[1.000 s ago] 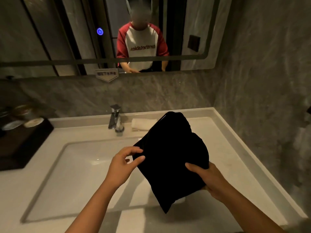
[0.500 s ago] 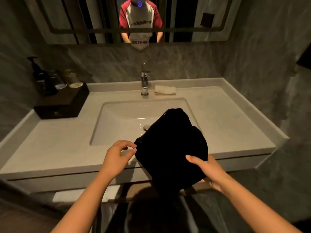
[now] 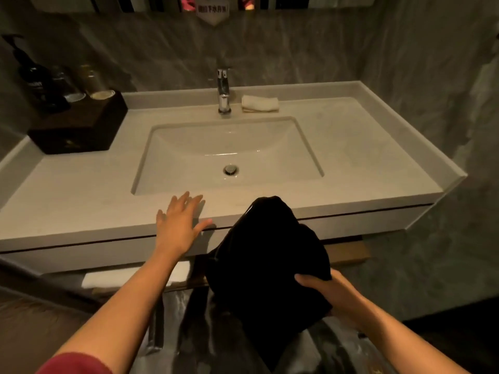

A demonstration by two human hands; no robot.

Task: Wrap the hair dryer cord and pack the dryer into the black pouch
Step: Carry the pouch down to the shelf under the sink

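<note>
Head view — the right hand (image 3: pixel 333 298) is gripping the black pouch (image 3: pixel 267 263) from its right side, thumb pressing into the cloth, and is holding it in the air in front of the bench (image 3: pixel 81 195), below the level of the top. The pouch is bulging and standing roughly upright, its gathered mouth pointing up and away toward the sink (image 3: pixel 229 155); the dryer itself is not showing, so it is presumably inside, and no cord is trailing out. A thin drawstring appears to be running down the left side of the neck. The left hand (image 3: pixel 179 225) is empty, fingers spreading flat over the front edge of the bench, apart from the pouch.

Judged stage: packing is nearly finished, with closing or putting away remaining. To be doing this well, the right hand should be supporting the weight from beneath rather than pinching cloth, while the left is returning to the neck to draw the string tight — mouth kept upward so nothing is slipping out.
</note>
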